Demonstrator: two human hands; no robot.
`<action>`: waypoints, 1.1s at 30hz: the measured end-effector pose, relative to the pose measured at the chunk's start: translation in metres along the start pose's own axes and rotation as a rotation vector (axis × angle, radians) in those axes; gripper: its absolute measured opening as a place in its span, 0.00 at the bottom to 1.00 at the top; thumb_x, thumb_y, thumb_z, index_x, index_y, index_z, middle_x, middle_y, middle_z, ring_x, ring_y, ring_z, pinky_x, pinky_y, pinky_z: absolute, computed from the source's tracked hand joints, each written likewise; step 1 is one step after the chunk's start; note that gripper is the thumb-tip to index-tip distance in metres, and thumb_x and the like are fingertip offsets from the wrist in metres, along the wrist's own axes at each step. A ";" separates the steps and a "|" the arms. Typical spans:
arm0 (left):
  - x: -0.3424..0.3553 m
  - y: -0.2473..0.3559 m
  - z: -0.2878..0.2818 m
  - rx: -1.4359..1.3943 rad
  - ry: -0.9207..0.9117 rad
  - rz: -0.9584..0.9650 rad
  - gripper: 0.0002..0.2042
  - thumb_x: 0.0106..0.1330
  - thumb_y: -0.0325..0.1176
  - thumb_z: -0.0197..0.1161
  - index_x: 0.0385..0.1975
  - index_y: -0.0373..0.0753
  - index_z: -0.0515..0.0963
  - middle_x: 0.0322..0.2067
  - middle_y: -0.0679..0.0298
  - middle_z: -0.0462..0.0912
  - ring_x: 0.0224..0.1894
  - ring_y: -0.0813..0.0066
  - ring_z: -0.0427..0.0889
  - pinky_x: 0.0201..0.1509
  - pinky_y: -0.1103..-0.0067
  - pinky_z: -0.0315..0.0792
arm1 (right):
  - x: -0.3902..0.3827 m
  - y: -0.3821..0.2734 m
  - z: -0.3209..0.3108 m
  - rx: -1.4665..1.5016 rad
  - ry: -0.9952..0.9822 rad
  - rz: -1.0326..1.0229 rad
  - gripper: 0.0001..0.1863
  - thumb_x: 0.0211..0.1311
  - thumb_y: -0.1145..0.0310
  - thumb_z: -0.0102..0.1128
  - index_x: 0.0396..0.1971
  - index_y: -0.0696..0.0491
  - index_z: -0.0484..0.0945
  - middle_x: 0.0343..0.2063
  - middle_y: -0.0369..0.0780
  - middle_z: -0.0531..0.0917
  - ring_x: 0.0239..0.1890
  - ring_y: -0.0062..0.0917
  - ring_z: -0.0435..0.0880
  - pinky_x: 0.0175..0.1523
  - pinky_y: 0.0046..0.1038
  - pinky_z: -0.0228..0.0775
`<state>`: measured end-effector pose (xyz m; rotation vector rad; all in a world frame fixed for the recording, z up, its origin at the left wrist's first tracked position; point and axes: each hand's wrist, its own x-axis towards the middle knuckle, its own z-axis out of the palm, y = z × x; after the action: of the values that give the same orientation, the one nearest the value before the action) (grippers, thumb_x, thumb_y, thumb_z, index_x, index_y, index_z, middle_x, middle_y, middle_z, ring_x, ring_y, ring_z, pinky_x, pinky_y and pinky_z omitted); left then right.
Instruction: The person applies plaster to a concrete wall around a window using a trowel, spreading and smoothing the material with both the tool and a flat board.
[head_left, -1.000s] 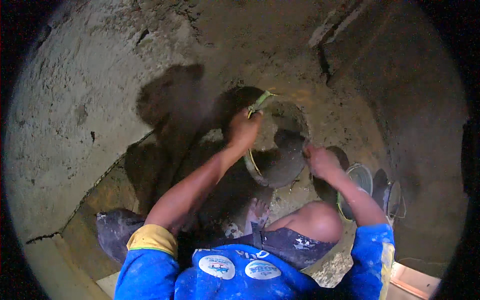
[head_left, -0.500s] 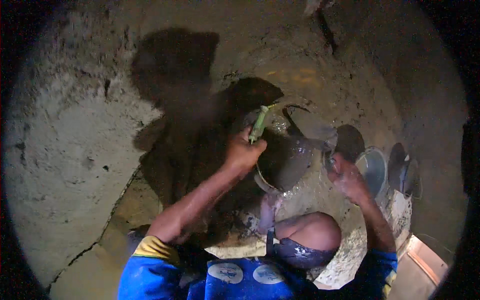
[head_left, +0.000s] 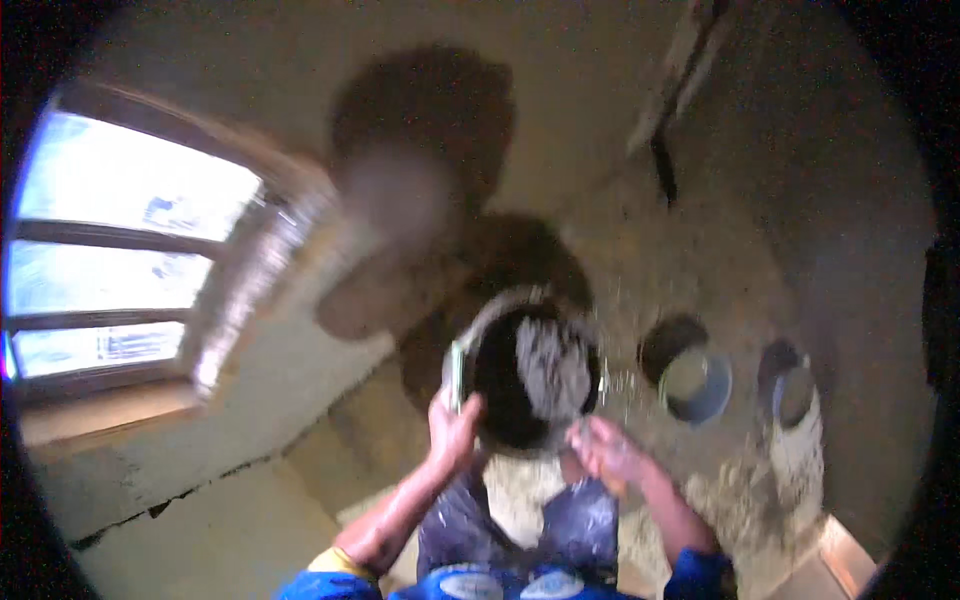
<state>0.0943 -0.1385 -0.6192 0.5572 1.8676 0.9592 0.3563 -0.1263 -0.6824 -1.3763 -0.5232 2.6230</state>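
Note:
A round dark pan (head_left: 497, 385) is in front of me, with a lump of wet grey mortar (head_left: 555, 370) on its right side. My left hand (head_left: 453, 428) is closed at the pan's left rim, around a narrow green grip-like piece (head_left: 458, 375); whether that piece is fixed to the pan I cannot tell. My right hand (head_left: 605, 448) is at the lower right rim, its fingers bent together. Blur hides what lies between those fingers.
A barred window (head_left: 120, 240) lets in bright light at left. To the right stand a bucket (head_left: 697, 385) and a smaller container (head_left: 795, 392) beside a pale sack-like piece (head_left: 797, 460). A copper-coloured board edge (head_left: 845, 560) shows at lower right. Ahead, a dark crack (head_left: 662, 170) marks the rough surface.
The view has swung so that the window now shows at left. Both hands and the pan are lower in the picture. The grey blade-like tool by my right hand no longer shows clearly.

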 end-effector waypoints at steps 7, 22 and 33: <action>-0.115 0.091 -0.051 0.013 0.326 0.000 0.12 0.50 0.26 0.54 0.35 0.32 0.73 0.25 0.66 0.75 0.26 0.79 0.70 0.30 0.78 0.67 | -0.168 -0.110 0.134 0.209 -0.236 -0.241 0.20 0.58 0.63 0.46 0.49 0.56 0.66 0.20 0.37 0.72 0.16 0.20 0.70 0.22 0.25 0.68; -0.218 0.081 -0.117 -0.137 0.731 0.029 0.08 0.44 0.28 0.59 0.25 0.34 0.72 0.19 0.68 0.72 0.21 0.78 0.67 0.27 0.77 0.65 | -0.350 -0.466 0.187 0.334 0.944 -2.104 0.11 0.63 0.67 0.50 0.41 0.55 0.64 0.26 0.37 0.71 0.23 0.22 0.71 0.28 0.26 0.66; -0.222 0.110 -0.079 0.030 0.517 -0.010 0.09 0.48 0.28 0.59 0.29 0.35 0.73 0.20 0.69 0.72 0.22 0.80 0.67 0.27 0.79 0.64 | -0.193 -0.136 0.095 -1.223 -0.031 -0.652 0.15 0.51 0.65 0.54 0.39 0.55 0.73 0.26 0.42 0.78 0.30 0.26 0.77 0.35 0.30 0.69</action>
<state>0.1245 -0.2607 -0.3918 0.3328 2.3399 1.1465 0.3838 -0.0759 -0.4345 -0.9856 -2.3166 1.6958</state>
